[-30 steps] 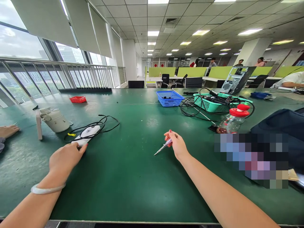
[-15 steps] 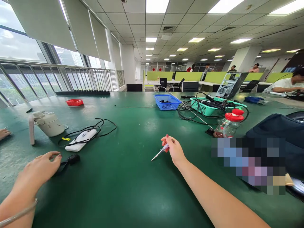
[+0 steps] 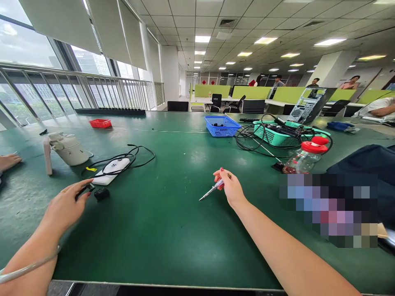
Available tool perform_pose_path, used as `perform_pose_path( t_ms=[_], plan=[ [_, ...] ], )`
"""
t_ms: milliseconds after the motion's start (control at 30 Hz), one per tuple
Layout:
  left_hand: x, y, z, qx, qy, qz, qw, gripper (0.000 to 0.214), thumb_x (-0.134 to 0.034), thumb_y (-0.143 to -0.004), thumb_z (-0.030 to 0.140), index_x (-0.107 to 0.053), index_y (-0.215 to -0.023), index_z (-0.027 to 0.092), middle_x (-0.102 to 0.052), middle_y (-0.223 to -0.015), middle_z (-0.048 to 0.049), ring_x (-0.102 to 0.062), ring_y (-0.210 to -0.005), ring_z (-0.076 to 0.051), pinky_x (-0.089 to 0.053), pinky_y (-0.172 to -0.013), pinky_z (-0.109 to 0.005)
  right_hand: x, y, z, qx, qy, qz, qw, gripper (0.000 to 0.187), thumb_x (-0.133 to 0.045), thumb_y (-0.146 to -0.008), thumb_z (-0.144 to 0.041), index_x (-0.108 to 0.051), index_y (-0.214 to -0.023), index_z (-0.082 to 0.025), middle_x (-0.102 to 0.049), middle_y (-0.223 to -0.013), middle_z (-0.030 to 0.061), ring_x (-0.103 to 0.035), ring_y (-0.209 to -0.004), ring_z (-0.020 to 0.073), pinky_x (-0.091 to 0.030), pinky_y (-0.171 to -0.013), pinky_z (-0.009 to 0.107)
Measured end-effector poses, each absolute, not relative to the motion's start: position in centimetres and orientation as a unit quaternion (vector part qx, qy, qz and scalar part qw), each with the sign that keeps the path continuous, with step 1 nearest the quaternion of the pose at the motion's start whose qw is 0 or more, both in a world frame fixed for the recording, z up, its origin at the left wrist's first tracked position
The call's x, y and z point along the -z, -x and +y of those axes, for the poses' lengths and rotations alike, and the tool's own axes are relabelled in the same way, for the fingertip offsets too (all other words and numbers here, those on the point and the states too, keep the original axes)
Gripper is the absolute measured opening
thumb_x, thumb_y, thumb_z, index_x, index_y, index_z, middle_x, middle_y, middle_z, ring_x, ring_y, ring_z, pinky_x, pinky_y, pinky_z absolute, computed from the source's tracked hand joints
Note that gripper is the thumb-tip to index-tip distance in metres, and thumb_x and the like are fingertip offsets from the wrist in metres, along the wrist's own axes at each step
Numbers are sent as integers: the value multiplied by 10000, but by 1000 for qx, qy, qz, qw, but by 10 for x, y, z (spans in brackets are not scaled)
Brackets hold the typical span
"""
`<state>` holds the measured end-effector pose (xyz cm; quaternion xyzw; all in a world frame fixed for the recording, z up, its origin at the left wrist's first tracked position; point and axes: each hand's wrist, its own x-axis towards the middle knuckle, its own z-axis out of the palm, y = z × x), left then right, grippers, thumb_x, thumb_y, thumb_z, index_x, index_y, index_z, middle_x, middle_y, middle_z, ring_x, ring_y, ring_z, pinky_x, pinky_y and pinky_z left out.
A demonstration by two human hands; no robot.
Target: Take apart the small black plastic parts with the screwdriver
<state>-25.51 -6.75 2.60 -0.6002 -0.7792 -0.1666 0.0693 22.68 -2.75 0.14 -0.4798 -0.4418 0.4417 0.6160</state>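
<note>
My right hand (image 3: pixel 231 187) is closed round the clear handle of a slim screwdriver (image 3: pixel 212 190), its metal tip slanting down to the left over the green table. At the left, my left hand (image 3: pixel 66 205) grips a small black part (image 3: pixel 82 191) between thumb and fingers; its exact kind is unclear. Just right of those fingertips lies a small black knobbly piece (image 3: pixel 101 194) on the table. Behind that hand rests a white power bank (image 3: pixel 111 172) with a black cable (image 3: pixel 135 155) looped over it.
A beige jug-like cup (image 3: pixel 70 150) stands at the left, near another person's hand (image 3: pixel 9 161). Farther back are a red tray (image 3: pixel 100 123), a blue basket (image 3: pixel 222 126) and a green basket (image 3: pixel 271 137) of cables. A red-lidded jar (image 3: pixel 304 158) and dark bag (image 3: pixel 364 164) are at the right.
My left hand has moved up and right and now has the small black part lifted, apart from the knobbly piece. The screwdriver stays in my right hand; the view has tilted down slightly.
</note>
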Motion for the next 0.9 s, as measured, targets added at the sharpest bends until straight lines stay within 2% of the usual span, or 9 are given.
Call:
perform_pose_path(
  t_ms=[100, 300, 567, 667, 733, 900],
  plan=[
    [-35, 241, -70, 191, 629, -753, 35, 616, -366, -888, 434, -507, -1444, 209, -620, -1399, -114, -602, -1224, -330, -482, -1018, -461, -2, -227, -28, -439, 482, -443, 616, 629, -713, -598, -818, -700, -694, -197, -584, -629, 0, -493, -496, 100, -416, -458, 255],
    [-29, 236, -60, 144, 701, -698, -11, 632, -370, -834, 390, -544, -1388, 140, -628, -1390, -125, -568, -1269, -315, -416, -1101, -445, -4, -225, -29, -442, 478, -445, 615, 619, -717, -599, -810, -691, -683, -198, -577, -616, -2, -486, -486, 100, -409, -450, 258],
    [-34, 232, -61, 121, 674, -729, -2, 652, -331, -875, 405, -480, -1455, 146, -620, -1402, -133, -598, -1238, -343, -468, -1023, -462, -3, -228, -30, -442, 483, -449, 608, 606, -702, -637, -803, -699, -704, -200, -589, -641, -4, -482, -489, 91, -421, -471, 258],
    [-34, 232, -61, 111, 665, -738, -16, 658, -347, -884, 435, -441, -1484, 183, -635, -1391, -105, -610, -1225, -329, -474, -1011, -446, -2, -228, -30, -443, 480, -455, 605, 599, -700, -648, -795, -701, -706, -199, -590, -641, -3, -485, -491, 92, -424, -476, 260],
    [-32, 233, -60, 123, 667, -735, -10, 646, -367, -874, 433, -459, -1468, 195, -656, -1362, -99, -609, -1223, -321, -473, -1013, -439, -2, -228, -30, -444, 477, -457, 604, 600, -693, -654, -798, -700, -706, -200, -593, -641, -2, -485, -490, 92, -424, -477, 261],
    [-30, 231, -57, 123, 685, -718, -7, 635, -360, -859, 381, -499, -1429, 139, -661, -1340, -135, -594, -1222, -315, -447, -1049, -447, -3, -227, -31, -441, 476, -460, 606, 591, -700, -651, -793, -693, -696, -204, -591, -637, -2, -480, -486, 93, -412, -473, 263]
  ],
)
